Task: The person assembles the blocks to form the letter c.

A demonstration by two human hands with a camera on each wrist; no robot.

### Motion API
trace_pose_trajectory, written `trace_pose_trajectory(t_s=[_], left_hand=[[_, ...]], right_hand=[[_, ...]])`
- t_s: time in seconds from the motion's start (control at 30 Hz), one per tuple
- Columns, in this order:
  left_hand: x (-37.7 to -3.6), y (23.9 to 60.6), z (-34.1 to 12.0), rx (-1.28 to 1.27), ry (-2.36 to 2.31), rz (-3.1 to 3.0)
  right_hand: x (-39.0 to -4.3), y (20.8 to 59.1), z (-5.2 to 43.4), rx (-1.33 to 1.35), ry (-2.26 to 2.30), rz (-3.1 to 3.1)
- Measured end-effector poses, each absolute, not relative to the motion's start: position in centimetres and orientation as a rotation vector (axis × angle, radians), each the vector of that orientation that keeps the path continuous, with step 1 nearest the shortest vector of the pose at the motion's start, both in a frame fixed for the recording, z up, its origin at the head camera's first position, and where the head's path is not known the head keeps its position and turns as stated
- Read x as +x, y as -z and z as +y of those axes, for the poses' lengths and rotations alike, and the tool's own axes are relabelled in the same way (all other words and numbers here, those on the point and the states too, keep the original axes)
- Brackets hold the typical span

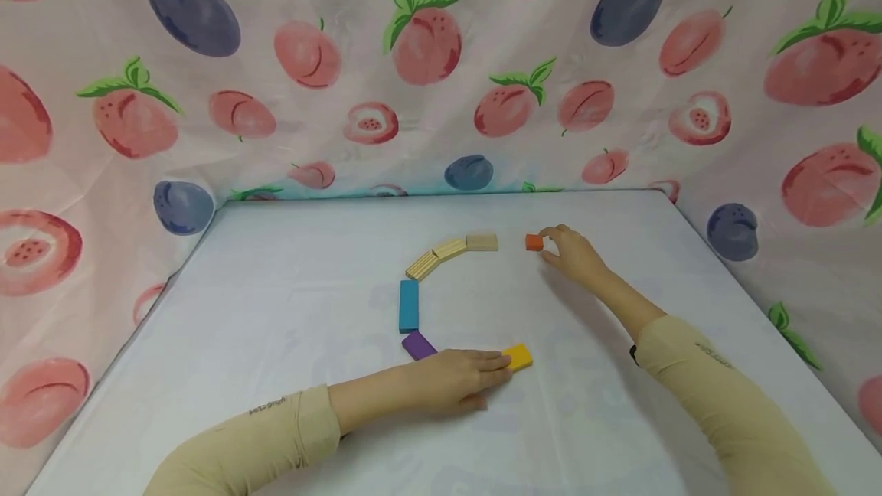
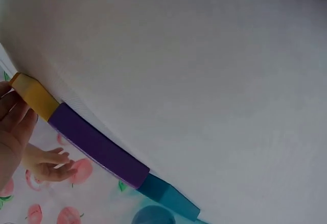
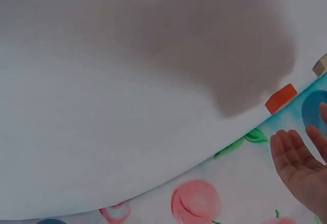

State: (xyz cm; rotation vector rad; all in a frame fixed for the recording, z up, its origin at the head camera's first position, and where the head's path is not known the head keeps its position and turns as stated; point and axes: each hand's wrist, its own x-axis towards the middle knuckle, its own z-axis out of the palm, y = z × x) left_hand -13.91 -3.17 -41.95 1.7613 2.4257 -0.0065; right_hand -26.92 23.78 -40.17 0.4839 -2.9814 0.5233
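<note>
Head view: white bench (image 1: 289, 404) carrying an arc of blocks: three wooden blocks (image 1: 451, 249), blue block (image 1: 409, 305), purple block (image 1: 418, 344), yellow block (image 1: 518, 357). Left hand (image 1: 455, 379) lies flat, straight fingers touching the yellow block. Right hand (image 1: 573, 253) sits just beside the orange block (image 1: 534, 242), fingertips at its edge; grip unclear.

Left wrist view: yellow block (image 2: 34, 96), purple block (image 2: 97, 145), blue block (image 2: 168, 197) end to end; left hand (image 2: 13, 132) against the yellow one.

Right wrist view: orange block (image 3: 281, 98) apart from the right hand (image 3: 301, 165), fingers straight.

A makeshift tabletop booth: fruit-printed cloth (image 1: 441, 60) hung as walls around a white table (image 1: 289, 343).
</note>
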Motion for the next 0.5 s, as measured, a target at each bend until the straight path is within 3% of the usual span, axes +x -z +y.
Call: trace_pose_trajectory(t_s=[0.5], left_hand=[[-14.1,41.2,-3.0,1.7,0.076,2.428]], right_hand=[[-30.0,41.5,23.0,0.409,-0.543,-3.055]])
